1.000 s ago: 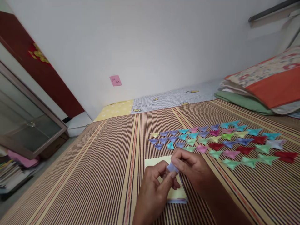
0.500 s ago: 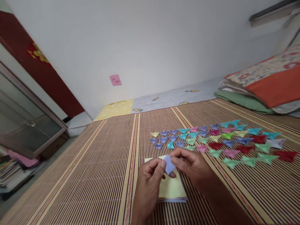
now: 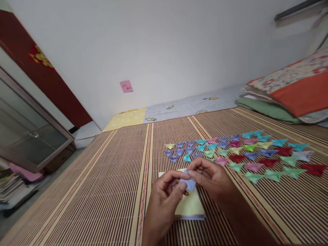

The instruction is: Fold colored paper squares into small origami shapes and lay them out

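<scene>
A small folded piece of blue-violet paper is held between both hands, above a stack of square paper with a pale yellow sheet on top. My left hand pinches its left side with thumb and forefinger. At its upper right, my right hand grips the paper between thumb and fingertips. Just beyond the hands lie rows of small folded paper pieces in blue, green, pink, red and yellow. The hands partly cover the stack and the held paper.
Striped matting covers the surface. Folded bedding lies at the right, against the white wall. A pink note sticks to the wall. At the left are a glass-fronted cabinet and a pile of books.
The folded paper has shifted slightly right and turned a little. My left forefinger has come across its upper part, and my left thumb is lower on it.
</scene>
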`<state>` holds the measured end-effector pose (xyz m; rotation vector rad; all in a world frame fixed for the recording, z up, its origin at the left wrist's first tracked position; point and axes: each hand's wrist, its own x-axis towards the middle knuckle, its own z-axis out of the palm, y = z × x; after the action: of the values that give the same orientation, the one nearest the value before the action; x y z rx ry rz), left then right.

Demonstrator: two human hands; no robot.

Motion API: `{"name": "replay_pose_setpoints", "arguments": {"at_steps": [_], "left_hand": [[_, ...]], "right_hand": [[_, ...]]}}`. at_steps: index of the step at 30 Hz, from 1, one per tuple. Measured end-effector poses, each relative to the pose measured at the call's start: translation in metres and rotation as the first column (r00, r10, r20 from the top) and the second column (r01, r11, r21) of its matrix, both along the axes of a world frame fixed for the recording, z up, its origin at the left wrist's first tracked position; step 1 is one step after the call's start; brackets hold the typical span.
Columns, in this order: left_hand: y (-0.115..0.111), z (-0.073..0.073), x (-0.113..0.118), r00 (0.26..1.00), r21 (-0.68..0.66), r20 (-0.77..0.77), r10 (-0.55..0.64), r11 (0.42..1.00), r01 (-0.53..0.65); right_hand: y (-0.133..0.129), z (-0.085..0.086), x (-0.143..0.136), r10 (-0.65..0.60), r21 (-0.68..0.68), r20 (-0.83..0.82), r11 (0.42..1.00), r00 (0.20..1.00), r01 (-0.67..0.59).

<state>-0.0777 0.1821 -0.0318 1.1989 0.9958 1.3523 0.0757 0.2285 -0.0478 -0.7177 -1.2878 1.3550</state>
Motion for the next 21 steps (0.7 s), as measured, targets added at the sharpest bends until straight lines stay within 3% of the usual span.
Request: {"name": "replay_pose_setpoints", "arguments": {"at_steps": [3, 6, 11, 14, 21], "left_hand": [[-0.0015, -0.0023, -0.0034, 0.998, -0.011, 0.03, -0.063, 0.998, 0.063], [0.0005, -0.0045, -0.0044, 0.996, -0.014, 0.088, -0.018, 1.0, 0.02], [0.0036, -0.0038, -0.007, 0.988, 0.013, 0.143, 0.05, 0.999, -0.052], [0.0024, -0.0041, -0.008, 0.993, 0.034, 0.101, 0.067, 0.997, -0.071], [-0.0002, -0.0048, -0.0036, 0.987, 0.173, -0.033, 0.158, 0.973, -0.15]], "right_hand": [[-0.0013, 0.0014, 0.0017, 0.003, -0.029, 0.011, 1.0, 1.0, -0.002], [-0.0039, 0.0031, 0.0033, 0.011, -0.023, 0.026, 1.0, 1.0, -0.011], [-0.0057, 0.0053, 0.0069, 0.071, 0.108, 0.025, 0.991, 0.997, -0.073], [-0.0047, 0.0049, 0.008, 0.086, 0.175, 0.049, 0.98, 0.995, -0.093], [-0.0062, 0.0065, 0.0062, -0.041, 0.285, 0.086, 0.959, 0.995, 0.015]]}}
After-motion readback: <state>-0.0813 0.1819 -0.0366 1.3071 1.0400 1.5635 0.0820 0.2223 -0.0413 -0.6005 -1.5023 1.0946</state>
